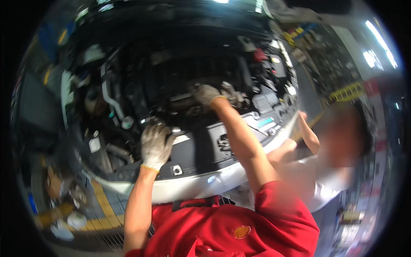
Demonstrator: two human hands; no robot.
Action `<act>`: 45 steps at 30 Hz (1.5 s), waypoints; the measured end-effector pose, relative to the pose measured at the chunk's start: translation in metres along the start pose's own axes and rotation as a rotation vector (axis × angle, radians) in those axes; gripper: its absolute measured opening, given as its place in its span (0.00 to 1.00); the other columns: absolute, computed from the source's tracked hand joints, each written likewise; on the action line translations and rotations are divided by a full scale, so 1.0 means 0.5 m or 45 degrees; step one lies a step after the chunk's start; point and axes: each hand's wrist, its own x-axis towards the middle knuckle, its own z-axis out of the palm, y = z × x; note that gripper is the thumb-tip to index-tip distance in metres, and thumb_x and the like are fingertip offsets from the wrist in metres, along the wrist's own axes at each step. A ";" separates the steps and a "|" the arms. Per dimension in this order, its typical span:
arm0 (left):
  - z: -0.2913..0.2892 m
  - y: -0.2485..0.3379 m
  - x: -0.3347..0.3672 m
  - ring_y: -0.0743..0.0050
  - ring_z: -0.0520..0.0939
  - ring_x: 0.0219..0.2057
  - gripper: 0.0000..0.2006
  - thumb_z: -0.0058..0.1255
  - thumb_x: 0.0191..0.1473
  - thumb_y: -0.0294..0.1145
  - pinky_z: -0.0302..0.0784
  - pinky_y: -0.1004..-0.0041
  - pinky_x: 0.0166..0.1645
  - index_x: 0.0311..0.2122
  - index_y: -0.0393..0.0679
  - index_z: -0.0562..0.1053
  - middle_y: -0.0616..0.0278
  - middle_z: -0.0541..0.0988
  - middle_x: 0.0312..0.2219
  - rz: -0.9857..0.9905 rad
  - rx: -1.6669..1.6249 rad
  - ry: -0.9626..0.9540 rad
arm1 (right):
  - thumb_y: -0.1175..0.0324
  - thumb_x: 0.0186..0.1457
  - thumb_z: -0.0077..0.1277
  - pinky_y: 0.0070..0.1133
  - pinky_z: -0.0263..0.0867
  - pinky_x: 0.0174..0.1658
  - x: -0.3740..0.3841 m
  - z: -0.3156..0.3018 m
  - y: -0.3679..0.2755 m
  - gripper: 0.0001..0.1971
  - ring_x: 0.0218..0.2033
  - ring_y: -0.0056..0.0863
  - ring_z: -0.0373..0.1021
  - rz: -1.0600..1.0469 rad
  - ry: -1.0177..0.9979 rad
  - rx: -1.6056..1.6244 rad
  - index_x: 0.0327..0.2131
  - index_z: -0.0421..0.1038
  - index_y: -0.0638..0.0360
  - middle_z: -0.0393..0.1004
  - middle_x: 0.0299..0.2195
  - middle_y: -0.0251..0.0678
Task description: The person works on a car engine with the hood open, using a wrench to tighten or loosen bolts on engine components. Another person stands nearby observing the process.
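Observation:
Both of my hands wear pale, soiled work gloves inside the open engine bay of a white car. My left hand rests at the front of the bay, on the left end of the black front panel; its fingers curl down, and what lies under them is hidden. Farther in, my right hand reaches down at the front of the dark engine, beside some greyish metal parts. Blur hides its fingertips and whatever they touch.
A person in a white shirt leans at the car's right front corner, with an arm near the fender. The white bumper runs between me and the bay. The battery sits at the back right. Loose items lie on the floor at left.

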 end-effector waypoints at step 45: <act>-0.010 -0.002 -0.002 0.54 0.76 0.58 0.16 0.58 0.63 0.46 0.62 0.51 0.71 0.48 0.46 0.80 0.59 0.80 0.49 -0.067 0.046 -0.087 | 0.50 0.72 0.46 0.41 0.74 0.52 -0.191 0.135 0.107 0.18 0.48 0.52 0.76 -0.641 0.335 -0.182 0.49 0.80 0.51 0.82 0.41 0.48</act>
